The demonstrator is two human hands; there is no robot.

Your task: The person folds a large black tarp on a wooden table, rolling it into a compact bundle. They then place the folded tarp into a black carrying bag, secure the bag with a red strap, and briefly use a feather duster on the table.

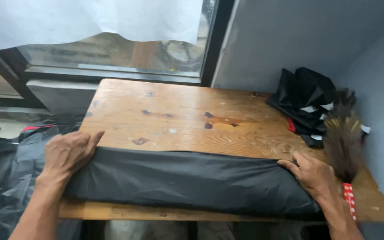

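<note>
A long strip of dark grey fabric (187,180) lies folded along the near edge of a wooden table (178,115). My left hand (70,151) presses flat on the fabric's left end, fingers spread over its top edge. My right hand (310,173) rests on the fabric's right end, fingertips on its upper corner. Neither hand is closed around anything.
A heap of black fabric pieces (305,104) sits at the table's far right corner. A feather duster (343,138) with a red-and-white handle lies along the right edge. More dark fabric (5,173) is piled left of the table. A window (112,49) and grey walls close the back and right.
</note>
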